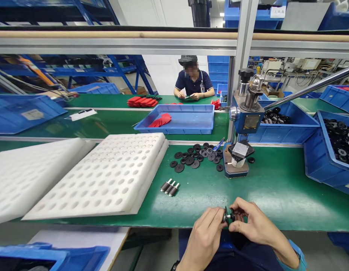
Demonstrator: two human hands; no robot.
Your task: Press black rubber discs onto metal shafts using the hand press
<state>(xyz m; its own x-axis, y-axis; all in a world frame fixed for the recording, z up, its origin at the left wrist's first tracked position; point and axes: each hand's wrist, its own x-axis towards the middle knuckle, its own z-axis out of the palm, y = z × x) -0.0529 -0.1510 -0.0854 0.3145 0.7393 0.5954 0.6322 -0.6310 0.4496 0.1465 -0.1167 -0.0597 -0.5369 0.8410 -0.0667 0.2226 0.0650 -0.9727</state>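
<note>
Near the table's front edge, my left hand (206, 236) and my right hand (255, 224) are both closed on a small part with black discs and a short metal shaft (227, 216). My left fingers grip the disc on one side, my right thumb and fingers the other. Fingers partly hide the part. Ahead and to the left lie three short black cylinders with metal pins (170, 187), side by side. Further back is a spread of black plastic discs (194, 158), toothed like gears, beside a blue hand press (242, 124) with a metal block on its base.
White foam trays (106, 173) with rows of round holes cover the left. Blue bins of black parts (329, 146) stand on the right. Behind is a shallow blue tray (188, 116) with a red piece inside. A person (194, 79) sits across the tables. The press lever (310, 86) reaches right.
</note>
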